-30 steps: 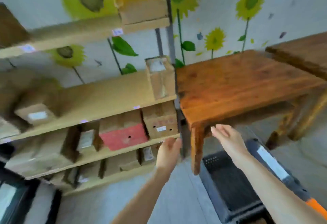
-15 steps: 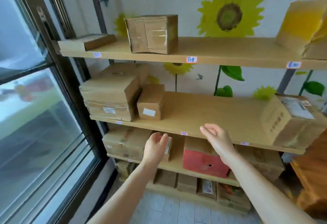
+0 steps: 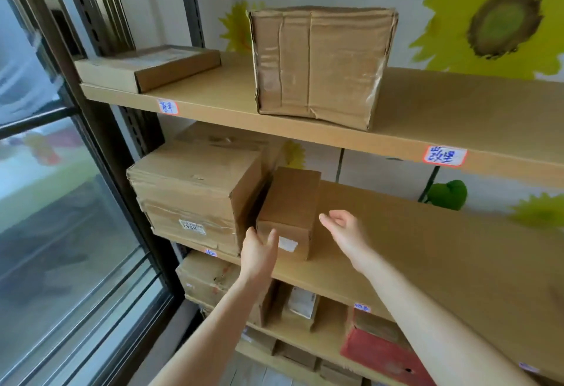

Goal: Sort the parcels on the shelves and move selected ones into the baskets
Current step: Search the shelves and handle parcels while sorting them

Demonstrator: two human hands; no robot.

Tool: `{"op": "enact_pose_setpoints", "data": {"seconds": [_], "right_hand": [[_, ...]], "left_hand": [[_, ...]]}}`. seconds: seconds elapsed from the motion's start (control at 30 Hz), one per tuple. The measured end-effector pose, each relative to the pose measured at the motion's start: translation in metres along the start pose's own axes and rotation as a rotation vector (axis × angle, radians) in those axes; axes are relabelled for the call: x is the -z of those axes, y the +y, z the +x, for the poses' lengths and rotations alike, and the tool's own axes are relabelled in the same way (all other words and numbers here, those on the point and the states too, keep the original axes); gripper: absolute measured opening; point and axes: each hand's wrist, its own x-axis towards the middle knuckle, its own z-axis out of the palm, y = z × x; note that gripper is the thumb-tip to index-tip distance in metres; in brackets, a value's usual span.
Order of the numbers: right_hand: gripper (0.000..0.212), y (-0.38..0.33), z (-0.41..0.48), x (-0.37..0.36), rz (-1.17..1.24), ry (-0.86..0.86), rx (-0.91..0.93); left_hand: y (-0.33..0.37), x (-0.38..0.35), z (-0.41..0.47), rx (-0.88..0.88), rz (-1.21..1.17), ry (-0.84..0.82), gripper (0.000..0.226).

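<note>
target: small brown cardboard box (image 3: 288,211) with a white label on its near face, standing on the middle tan wooden shelf (image 3: 427,251), just right of the large taped brown cardboard carton (image 3: 195,184); whether the two touched could not be told.
long axis: ran near to far into the shelf, with the short labelled end toward the person.
left hand: left hand (image 3: 259,253) was at the near left corner of the box, fingers straight, thumb across the near face, holding nothing; contact could not be confirmed.
right hand: right hand (image 3: 346,234) was just right of the box and clear of its right side, palm turned toward it, fingers loosely spread, holding nothing.
bearing: the box lay between the two palms and slightly far of both; the left hand was the nearer.
judgement: the coming move appeared to call for both palms closing on the long sides, then a pull toward the near edge.
change: half a second before, both hands were lower, in front of the shelf below and well apart from the box; they had since risen to flank it, and the view had drawn closer. the box itself had not shifted.
</note>
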Motion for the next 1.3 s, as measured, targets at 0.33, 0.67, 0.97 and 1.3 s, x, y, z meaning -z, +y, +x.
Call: {"op": "enact_pose_setpoints", "data": {"seconds": [0.33, 0.67, 0.97, 1.3], "right_hand": [[0.048, 0.02, 0.017, -0.021, 0.394, 0.064, -0.302], [0.028, 0.033, -0.039, 0.003, 0.455, 0.132, -0.209], [0.072, 0.026, -0.05, 0.004, 0.789, 0.102, -0.349], [0.042, 0.039, -0.051, -0.005, 0.765, 0.141, -0.251]], "left_hand": [[-0.005, -0.005, 0.029, -0.179, -0.146, 0.017, 0.023], [0.011, 0.016, 0.02, 0.142, -0.426, -0.58, 0.038], [0.015, 0.015, 0.007, -0.303, -0.162, -0.578, 0.017], [0.01, 0.026, 0.012, -0.126, -0.187, -0.618, 0.044]]}}
